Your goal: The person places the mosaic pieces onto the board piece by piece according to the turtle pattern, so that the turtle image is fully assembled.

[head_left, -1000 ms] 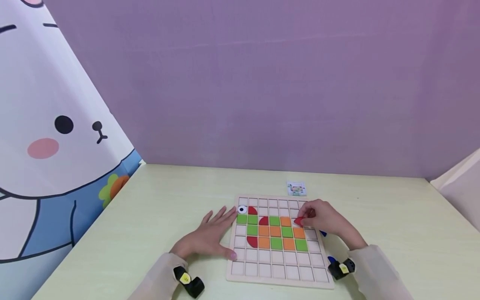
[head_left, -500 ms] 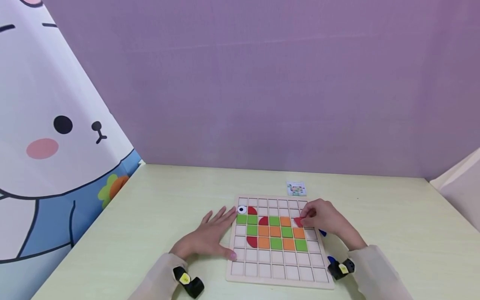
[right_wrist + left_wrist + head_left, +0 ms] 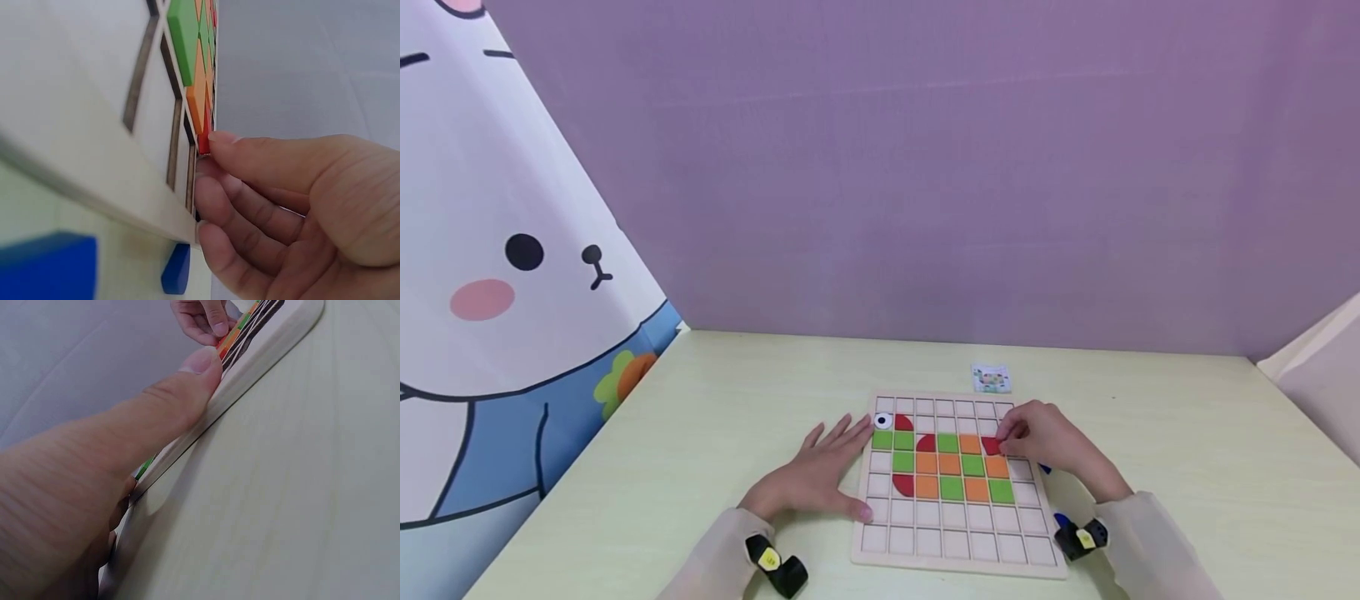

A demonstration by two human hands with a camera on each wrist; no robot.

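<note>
A wooden grid board lies on the table, its cells partly filled with green, orange and red tiles plus a round eye tile. My left hand spreads its fingers along the board's left edge, fingertips and thumb resting at the rim. Over the board's right side, my right hand pinches a red tile with a curved edge, which sits at the cell right of an orange tile. In the right wrist view the thumb lies against this red tile, with the other fingers curled beneath.
A small printed card lies behind the board. Blue pieces are on the table by the board's right edge, partly hidden by the right arm in the head view. A purple backdrop rises behind the table.
The red tile has shifted slightly and now lies flatter over its cell, with more of it showing beside the right fingertips. The left hand has stayed in place.
</note>
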